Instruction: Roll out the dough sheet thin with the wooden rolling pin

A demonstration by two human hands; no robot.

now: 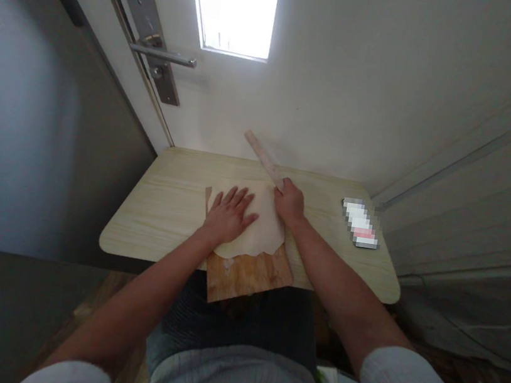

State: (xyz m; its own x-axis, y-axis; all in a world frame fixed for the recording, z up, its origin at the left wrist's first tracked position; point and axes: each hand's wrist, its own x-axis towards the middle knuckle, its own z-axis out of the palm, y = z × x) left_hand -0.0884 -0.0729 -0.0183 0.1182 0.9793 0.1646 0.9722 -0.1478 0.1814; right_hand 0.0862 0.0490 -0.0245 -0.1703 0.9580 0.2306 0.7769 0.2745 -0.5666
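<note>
On a pale sheet (264,221), left hand (230,214) lies splayed (palm down); right hand (290,203) grips strip (261,154).

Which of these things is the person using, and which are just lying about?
In use:
sheet, under the left hand
strip, in the right hand
board, partly under the sheet
table, beneath

Seemingly just there:
phone, to the right
door handle

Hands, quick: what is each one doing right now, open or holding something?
Left hand: open, palm down on the pale sheet.
Right hand: closed, holding the near end of the pale strip.
</note>
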